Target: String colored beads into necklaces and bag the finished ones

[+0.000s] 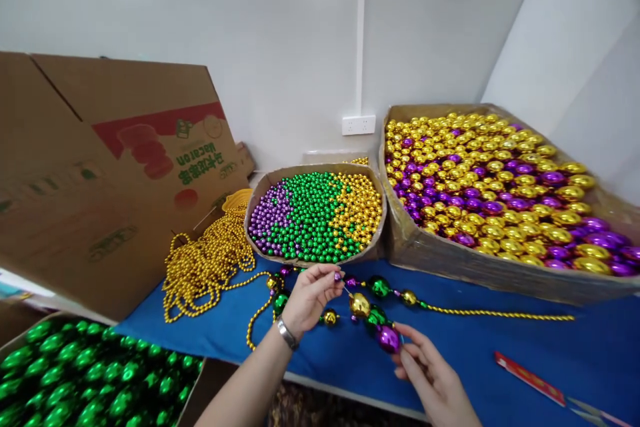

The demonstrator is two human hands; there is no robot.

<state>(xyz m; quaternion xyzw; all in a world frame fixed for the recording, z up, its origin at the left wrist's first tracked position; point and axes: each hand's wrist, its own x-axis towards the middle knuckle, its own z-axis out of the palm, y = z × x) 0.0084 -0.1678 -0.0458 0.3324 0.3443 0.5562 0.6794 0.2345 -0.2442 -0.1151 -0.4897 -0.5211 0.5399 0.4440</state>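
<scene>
over blue cloth (pixel 465 347), l hand (pixel 309 299) pinches purple bead (pixel 337 277), r hand (pixel 429 368) ball strand (pixel 360 305) (glossy, rd).

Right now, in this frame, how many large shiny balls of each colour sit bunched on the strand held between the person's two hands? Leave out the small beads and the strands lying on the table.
Large gold ball: 1
Large green ball: 1
Large purple ball: 1
Total: 3
</scene>
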